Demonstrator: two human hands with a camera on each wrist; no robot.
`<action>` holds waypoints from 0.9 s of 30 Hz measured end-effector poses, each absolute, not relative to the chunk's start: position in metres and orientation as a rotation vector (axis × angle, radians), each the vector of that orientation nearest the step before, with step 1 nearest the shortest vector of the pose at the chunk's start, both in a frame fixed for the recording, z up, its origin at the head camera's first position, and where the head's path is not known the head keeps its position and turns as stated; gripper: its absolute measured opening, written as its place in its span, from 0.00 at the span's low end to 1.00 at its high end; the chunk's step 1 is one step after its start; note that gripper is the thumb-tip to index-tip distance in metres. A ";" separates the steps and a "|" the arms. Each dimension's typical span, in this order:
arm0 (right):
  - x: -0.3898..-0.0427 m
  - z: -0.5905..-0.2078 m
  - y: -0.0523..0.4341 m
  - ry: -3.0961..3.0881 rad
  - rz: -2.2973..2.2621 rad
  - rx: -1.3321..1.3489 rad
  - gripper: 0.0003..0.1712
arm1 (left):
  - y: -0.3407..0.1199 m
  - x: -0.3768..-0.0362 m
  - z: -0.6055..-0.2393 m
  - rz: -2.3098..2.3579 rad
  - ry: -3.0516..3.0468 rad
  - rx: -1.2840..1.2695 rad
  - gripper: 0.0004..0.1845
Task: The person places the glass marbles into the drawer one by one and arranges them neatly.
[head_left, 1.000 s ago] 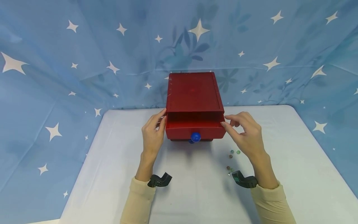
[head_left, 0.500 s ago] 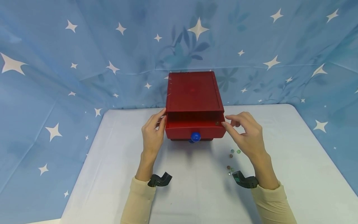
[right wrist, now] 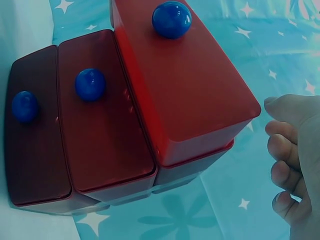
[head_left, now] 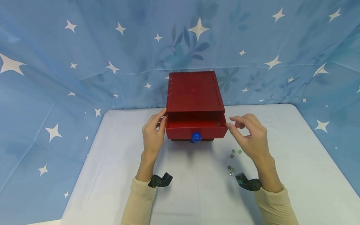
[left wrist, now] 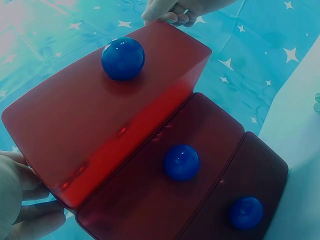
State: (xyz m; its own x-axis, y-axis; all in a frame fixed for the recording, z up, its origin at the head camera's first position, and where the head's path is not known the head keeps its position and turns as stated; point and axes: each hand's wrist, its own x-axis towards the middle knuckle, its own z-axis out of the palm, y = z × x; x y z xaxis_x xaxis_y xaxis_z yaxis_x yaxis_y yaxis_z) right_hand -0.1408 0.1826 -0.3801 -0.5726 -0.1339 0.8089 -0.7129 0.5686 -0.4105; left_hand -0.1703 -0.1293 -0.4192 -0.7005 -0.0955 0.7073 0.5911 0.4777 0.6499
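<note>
A dark red cabinet (head_left: 195, 90) with three drawers and round blue knobs stands at the back of the table. Its top drawer (head_left: 182, 132) is pulled out, and a small marble (head_left: 217, 124) lies inside near the right front corner. My left hand (head_left: 152, 134) touches the cabinet's left side with thumb and forefinger; in the left wrist view its fingers (left wrist: 37, 220) are beside the drawer. Just right of the drawer's corner, my right hand (head_left: 251, 136) hovers with bent fingers and nothing visible between thumb and forefinger. The right wrist view shows a gap there.
Several loose marbles (head_left: 232, 156) in green and brown lie on the white tabletop (head_left: 194, 193), between the cabinet and my right wrist. A blue cloth with white stars (head_left: 118, 72) hangs behind and around the table.
A marble has appeared inside the top drawer at its right front corner. My right hand has drawn slightly rightward, away from the drawer. The left hand keeps its place on the cabinet.
</note>
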 end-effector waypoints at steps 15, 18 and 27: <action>-0.133 -0.389 0.188 -2.056 0.988 0.592 0.16 | -0.129 -0.169 -0.419 -1.263 -2.034 -0.416 0.18; -0.132 -0.391 0.189 -2.065 0.986 0.581 0.16 | -0.129 -0.169 -0.419 -1.259 -2.031 -0.415 0.18; -0.132 -0.396 0.193 -2.060 0.996 0.580 0.15 | -0.129 -0.170 -0.421 -1.254 -2.023 -0.411 0.17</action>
